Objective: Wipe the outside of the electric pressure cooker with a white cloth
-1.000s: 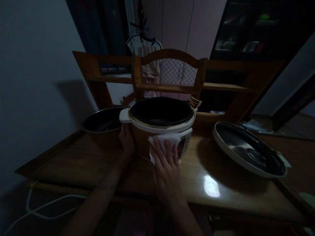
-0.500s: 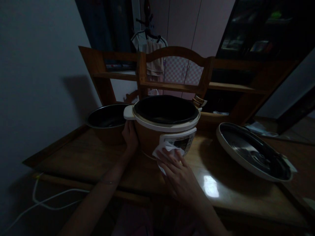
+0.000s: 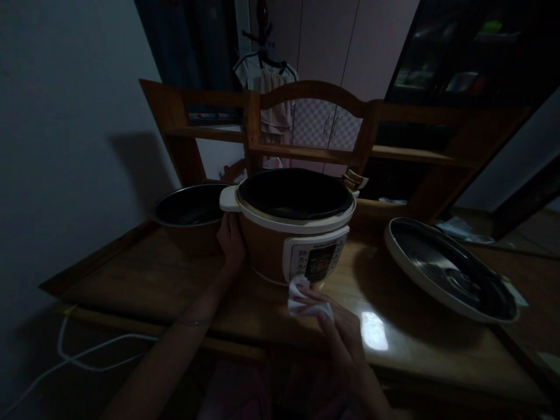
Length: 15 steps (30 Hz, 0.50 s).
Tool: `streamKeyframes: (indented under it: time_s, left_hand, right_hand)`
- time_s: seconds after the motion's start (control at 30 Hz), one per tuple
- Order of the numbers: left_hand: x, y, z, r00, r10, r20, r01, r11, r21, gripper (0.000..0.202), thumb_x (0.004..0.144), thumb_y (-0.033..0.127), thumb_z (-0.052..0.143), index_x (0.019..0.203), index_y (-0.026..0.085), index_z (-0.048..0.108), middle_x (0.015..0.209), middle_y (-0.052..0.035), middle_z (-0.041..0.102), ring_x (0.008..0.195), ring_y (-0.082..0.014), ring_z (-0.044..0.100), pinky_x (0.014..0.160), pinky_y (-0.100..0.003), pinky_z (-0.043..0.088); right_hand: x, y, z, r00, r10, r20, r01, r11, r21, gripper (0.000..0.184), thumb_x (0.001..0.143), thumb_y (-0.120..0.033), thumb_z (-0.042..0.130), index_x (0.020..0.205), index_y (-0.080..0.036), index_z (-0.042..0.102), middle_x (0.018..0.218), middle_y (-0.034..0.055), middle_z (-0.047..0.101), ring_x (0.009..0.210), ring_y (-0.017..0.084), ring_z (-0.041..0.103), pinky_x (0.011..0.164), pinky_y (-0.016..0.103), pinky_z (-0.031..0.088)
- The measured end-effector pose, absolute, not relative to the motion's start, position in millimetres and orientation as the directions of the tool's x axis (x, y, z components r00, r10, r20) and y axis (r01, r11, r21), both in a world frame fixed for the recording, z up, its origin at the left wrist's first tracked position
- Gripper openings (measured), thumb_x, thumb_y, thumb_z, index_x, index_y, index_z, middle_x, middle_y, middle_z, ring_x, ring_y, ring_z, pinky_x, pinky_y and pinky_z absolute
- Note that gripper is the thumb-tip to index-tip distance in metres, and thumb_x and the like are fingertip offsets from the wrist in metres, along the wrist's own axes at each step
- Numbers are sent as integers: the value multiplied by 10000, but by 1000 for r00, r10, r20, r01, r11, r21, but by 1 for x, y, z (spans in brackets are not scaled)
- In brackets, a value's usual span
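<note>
In the middle of the table stands an electric pressure cooker (image 3: 265,248), upright and lidless, with a dark open inside and a button panel (image 3: 318,258) on its front. My left hand (image 3: 233,242) is closed at the cooker's left side, its fingers up under the white side handle (image 3: 228,199). Part of those fingers is hidden by the handle. A crumpled white wipe (image 3: 301,300) is held in the fingers of my right hand (image 3: 339,321), at the lower edge of the panel.
A dark-lined inner pot (image 3: 190,213) stands left of the cooker. To the right lies the round lid (image 3: 455,274), its inner side up, on the wooden table (image 3: 394,350). A wooden shelf rack (image 3: 315,153) rises behind. White cable (image 3: 100,350) hangs at the lower left.
My right hand has drawn the wipe down and slightly to the right, from over the panel to its lower edge. More of the panel shows. My left hand stays at the handle.
</note>
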<state>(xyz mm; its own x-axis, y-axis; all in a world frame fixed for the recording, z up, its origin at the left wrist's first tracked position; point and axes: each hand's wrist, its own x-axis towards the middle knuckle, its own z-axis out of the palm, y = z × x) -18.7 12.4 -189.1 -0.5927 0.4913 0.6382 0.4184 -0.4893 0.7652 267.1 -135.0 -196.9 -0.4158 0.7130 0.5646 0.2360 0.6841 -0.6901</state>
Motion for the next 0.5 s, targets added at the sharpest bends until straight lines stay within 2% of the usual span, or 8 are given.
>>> streamKeyframes:
  time_s: [0.07,0.17,0.23,0.3,0.33,0.4,0.47,0.5]
  left_hand:
    - [-18,13,-189,-597,488,637,419,-488,766,418,1029,492,416,1113,195,698,1067,-82,726,977,-212,648,888,-336,474]
    - [-19,13,-189,-599,487,636,414,-491,767,417,1031,489,411,1101,191,694,1047,-78,724,959,-207,646,873,-329,475]
    - [-19,13,-189,-598,488,636,417,-488,767,425,1033,491,408,1103,185,694,1030,-77,722,944,-205,647,868,-330,479]
    - [-20,13,-190,-589,491,641,424,-488,763,426,1035,488,407,1115,184,695,1038,-79,722,950,-206,649,869,-330,481]
    - [-20,13,-191,-585,492,644,426,-490,761,424,1035,485,408,1128,186,694,1060,-83,724,967,-208,651,877,-331,482]
    - [-21,14,-192,-584,490,647,428,-490,759,420,1036,478,411,1163,192,691,1122,-93,723,1020,-213,652,908,-333,481]
    - [-22,14,-193,-587,486,647,437,-483,759,421,1037,473,412,1189,193,687,1167,-101,719,1056,-217,650,941,-339,476]
    - [-22,14,-193,-588,485,647,443,-477,759,425,1038,473,410,1191,188,687,1170,-103,719,1058,-218,652,951,-344,475]
  right_hand:
    - [274,-134,-209,-238,808,539,145,578,-803,394,1052,-277,396,1164,-248,773,1239,61,757,1207,282,698,1010,452,594]
    - [280,-133,-221,-7,831,556,125,553,-824,440,1061,-296,359,1140,-218,786,1016,72,813,1081,307,754,907,463,645]
    - [280,-139,-219,82,813,577,176,558,-811,419,1054,-292,375,1205,-213,758,1089,79,800,1185,325,706,996,512,600]
    - [276,-150,-209,90,771,630,266,591,-762,405,1040,-275,398,1293,-214,708,1318,81,715,1379,334,557,1144,563,475]
    - [272,-155,-201,58,717,694,347,638,-688,412,1031,-260,404,1334,-213,679,1420,74,649,1453,331,469,1189,570,418]
    - [261,-160,-184,-137,549,824,456,773,-440,472,1009,-230,401,1444,-180,580,1554,71,517,1533,314,329,1224,544,378]
    - [249,-154,-169,-320,412,853,476,848,-231,569,970,-168,430,1536,-112,444,1598,92,454,1553,295,285,1231,503,384]
    - [242,-148,-164,-394,377,838,477,863,-164,611,949,-138,448,1554,-75,394,1603,114,440,1554,299,281,1237,511,374]
